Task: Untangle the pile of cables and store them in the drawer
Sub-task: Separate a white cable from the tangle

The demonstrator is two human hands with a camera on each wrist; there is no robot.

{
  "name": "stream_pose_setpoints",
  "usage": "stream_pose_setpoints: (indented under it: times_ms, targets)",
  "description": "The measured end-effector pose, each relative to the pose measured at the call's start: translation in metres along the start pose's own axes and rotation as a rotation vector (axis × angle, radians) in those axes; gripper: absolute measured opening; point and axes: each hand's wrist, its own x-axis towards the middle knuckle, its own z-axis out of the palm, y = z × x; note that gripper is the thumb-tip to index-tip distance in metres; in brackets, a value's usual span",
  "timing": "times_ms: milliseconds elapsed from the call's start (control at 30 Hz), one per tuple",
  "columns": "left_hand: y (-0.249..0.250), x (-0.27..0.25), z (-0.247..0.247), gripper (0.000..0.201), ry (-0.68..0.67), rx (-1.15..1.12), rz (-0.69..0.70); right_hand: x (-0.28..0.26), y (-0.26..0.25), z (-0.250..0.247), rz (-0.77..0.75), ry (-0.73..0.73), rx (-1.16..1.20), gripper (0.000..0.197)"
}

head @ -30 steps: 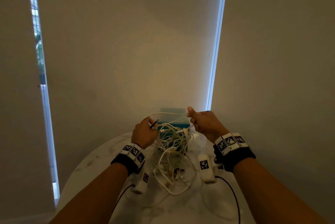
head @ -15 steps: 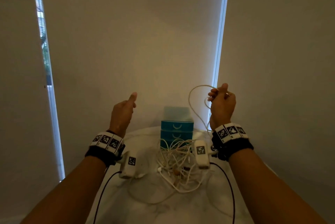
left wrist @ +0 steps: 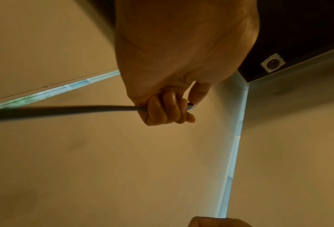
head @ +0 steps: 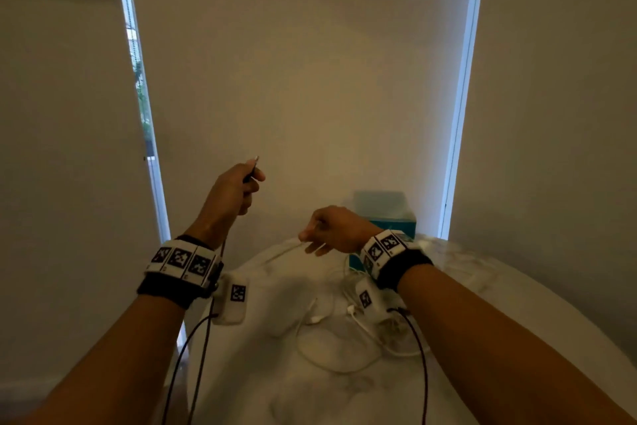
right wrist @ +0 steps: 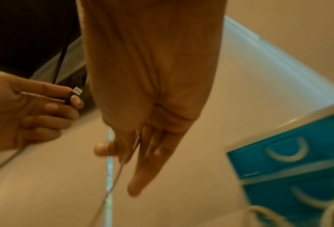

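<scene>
My left hand point(head: 241, 188) is raised above the table's left edge and grips a cable point(left wrist: 65, 110) by its end. The USB plug point(head: 254, 162) sticks out past the thumb; it also shows as the plug point(right wrist: 77, 90) in the right wrist view. My right hand point(head: 332, 228) hovers lower, in front of the teal drawer unit point(head: 386, 214). A thin pale cable point(right wrist: 115, 176) runs between its fingers and hangs down. I cannot tell whether both hands hold one cable. The pile of white cables point(head: 344, 324) lies on the table below the right wrist. The drawers point(right wrist: 286, 152) are shut.
The white marble-look table point(head: 517, 293) is round, and its left edge falls just under my left wrist. Beige blinds point(head: 310, 80) hang close behind it. Black leads point(head: 422, 355) trail from both wristbands across the table.
My right hand has come down from beside the blind to in front of the drawer unit, still with a cable. The left hand stays raised with the plug showing. The view has turned left.
</scene>
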Motion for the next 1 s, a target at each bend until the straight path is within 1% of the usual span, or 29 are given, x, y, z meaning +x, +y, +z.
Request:
stream_pose_setpoints:
  times_ms: [67,100,167,200,267,333,367,433,500,600,667,700,733,767,800,833,867,900,1000]
  targets:
    - [-0.013,-0.002,0.001,0.041,-0.035,0.03,-0.04,-0.005,0.009,-0.005,-0.049,0.173,-0.032,0.019]
    - [-0.019,-0.002,0.004,0.039,-0.054,0.04,-0.052,-0.008,0.011,-0.007,-0.072,0.253,-0.005,0.02]
    - [-0.026,-0.004,0.015,0.034,-0.097,0.051,-0.065,-0.014,0.012,-0.011,-0.105,0.364,0.119,0.021]
    - [-0.029,-0.006,0.023,0.034,-0.117,0.072,-0.065,-0.016,0.012,-0.012,-0.111,0.393,0.166,0.022]
    - [-0.033,-0.011,0.037,0.033,-0.177,0.154,-0.038,-0.019,0.011,-0.015,-0.102,0.408,0.242,0.025]
    - [-0.037,-0.018,0.049,0.029,-0.251,0.241,0.033,-0.023,0.01,-0.017,-0.108,0.404,0.305,0.025]
    - [-0.04,-0.019,0.053,0.029,-0.262,0.254,0.071,-0.025,0.009,-0.019,-0.119,0.399,0.326,0.024]
    - [-0.044,-0.02,0.06,0.036,-0.246,0.225,0.129,-0.033,0.009,-0.023,-0.12,0.371,0.372,0.026]
    - [-0.046,-0.018,0.065,0.046,-0.285,0.184,0.162,-0.037,0.011,-0.026,-0.107,0.356,0.383,0.029]
    - [-0.048,-0.017,0.073,0.052,-0.334,0.188,0.176,-0.039,0.014,-0.028,-0.116,0.367,0.332,0.029]
    - [-0.049,-0.015,0.075,0.057,-0.341,0.205,0.126,-0.038,0.014,-0.028,-0.113,0.383,0.316,0.028]
    - [-0.049,-0.015,0.074,0.061,-0.358,0.255,0.084,-0.037,0.014,-0.029,-0.112,0.4,0.325,0.027]
    - [-0.05,-0.016,0.072,0.063,-0.391,0.359,0.052,-0.037,0.013,-0.032,-0.116,0.424,0.339,0.025]
    - [-0.055,-0.017,0.066,0.061,-0.439,0.503,0.031,-0.036,0.012,-0.035,-0.122,0.453,0.35,0.024]
    - [-0.061,-0.017,0.059,0.052,-0.48,0.643,0.019,-0.038,0.01,-0.039,-0.126,0.481,0.35,0.023]
    - [-0.07,-0.019,0.048,0.038,-0.484,0.761,-0.002,-0.04,0.008,-0.043,-0.125,0.51,0.337,0.023]
    - [-0.079,-0.019,0.032,0.024,-0.462,0.862,-0.036,-0.043,0.007,-0.047,-0.127,0.546,0.316,0.022]
    - [-0.088,-0.019,0.012,0.016,-0.423,0.952,-0.092,-0.046,0.006,-0.052,-0.136,0.594,0.293,0.02]
    - [-0.117,-0.02,-0.068,0.016,-0.281,1.176,-0.285,-0.059,0.013,-0.072,-0.149,0.768,0.25,0.014]
